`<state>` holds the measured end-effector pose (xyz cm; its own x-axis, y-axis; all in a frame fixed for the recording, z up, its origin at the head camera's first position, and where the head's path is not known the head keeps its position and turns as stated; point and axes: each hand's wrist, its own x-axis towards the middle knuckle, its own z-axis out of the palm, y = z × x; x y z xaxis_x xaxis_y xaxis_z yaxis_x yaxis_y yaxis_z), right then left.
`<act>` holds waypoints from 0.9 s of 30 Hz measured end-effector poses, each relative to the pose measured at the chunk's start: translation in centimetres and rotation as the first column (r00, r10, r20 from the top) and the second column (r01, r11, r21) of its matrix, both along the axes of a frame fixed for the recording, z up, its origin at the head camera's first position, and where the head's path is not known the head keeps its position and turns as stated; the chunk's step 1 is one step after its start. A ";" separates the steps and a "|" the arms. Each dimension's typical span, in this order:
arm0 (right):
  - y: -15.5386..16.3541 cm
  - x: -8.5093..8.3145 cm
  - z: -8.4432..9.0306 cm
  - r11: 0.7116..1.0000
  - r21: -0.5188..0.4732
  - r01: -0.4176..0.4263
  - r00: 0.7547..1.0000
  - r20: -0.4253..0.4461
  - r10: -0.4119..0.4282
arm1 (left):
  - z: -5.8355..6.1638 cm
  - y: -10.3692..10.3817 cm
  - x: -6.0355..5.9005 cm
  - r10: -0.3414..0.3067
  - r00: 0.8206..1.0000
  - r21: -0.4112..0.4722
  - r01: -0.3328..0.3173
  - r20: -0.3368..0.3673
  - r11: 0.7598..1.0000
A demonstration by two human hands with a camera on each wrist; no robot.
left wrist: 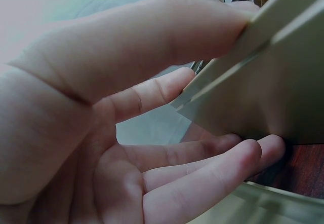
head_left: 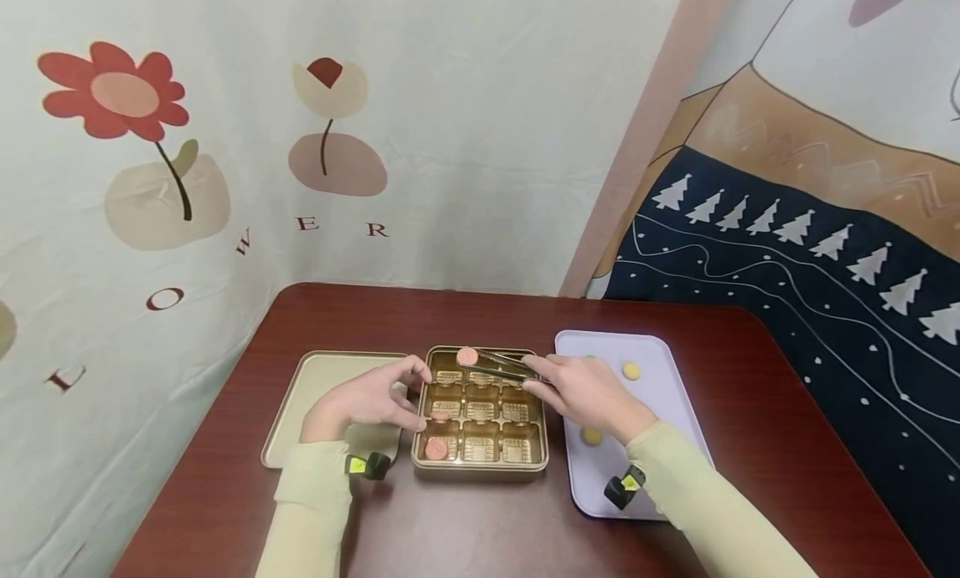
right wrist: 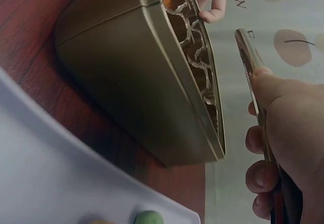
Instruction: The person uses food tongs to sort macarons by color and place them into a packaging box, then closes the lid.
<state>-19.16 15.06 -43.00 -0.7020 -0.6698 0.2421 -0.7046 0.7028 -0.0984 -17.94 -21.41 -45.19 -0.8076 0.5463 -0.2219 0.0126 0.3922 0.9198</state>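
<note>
A gold tin [head_left: 480, 471] with a gold insert of square compartments stands at the middle of the table. My right hand [head_left: 592, 394] grips slim metal tongs [right wrist: 253, 67] over its far row. Between or against the tong tips is a pink round cookie-like piece [head_left: 467, 357], above the far-left compartment. Two more pink round pieces sit in the left column, one at the front [head_left: 437, 449] and one in the middle [head_left: 440, 415], partly hidden. My left hand [head_left: 371, 394] touches the tin's left side, thumb at the rim, other fingertips against the outer wall [left wrist: 283, 92].
A lavender tray [head_left: 675, 378] at the right bears yellow round pieces [head_left: 632, 369] and a green one [right wrist: 149, 218]. A beige tray [head_left: 315, 378] lies to the left, partly under my left hand. Behind the reddish-brown table [head_left: 360, 311] hangs a printed cloth [head_left: 480, 144].
</note>
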 end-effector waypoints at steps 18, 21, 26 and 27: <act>-2.1 -0.7 0.0 0.998 0.059 -0.030 0.993 -0.109 0.036 | 0.2 0.1 0.3 0.007 1.000 -0.022 -0.007 -0.007 1.000; -2.3 -0.9 -0.2 0.997 0.070 -0.029 0.995 -0.098 0.036 | 0.1 0.1 0.3 0.000 1.000 -0.020 0.000 -0.019 1.000; -2.2 -0.9 -0.2 0.997 0.070 -0.016 0.998 -0.056 0.020 | 0.2 0.1 0.3 -0.003 1.000 -0.007 0.003 -0.015 1.000; -2.2 -0.8 -0.2 0.998 0.067 -0.015 0.998 -0.052 0.018 | 0.2 0.1 0.3 0.000 1.000 -0.008 0.000 -0.011 1.000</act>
<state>-20.01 12.83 -43.17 -0.6782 -0.6971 0.2328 -0.7190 0.6948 -0.0142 -17.66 -21.33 -44.97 -0.8103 0.5443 -0.2172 0.0227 0.3995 0.9165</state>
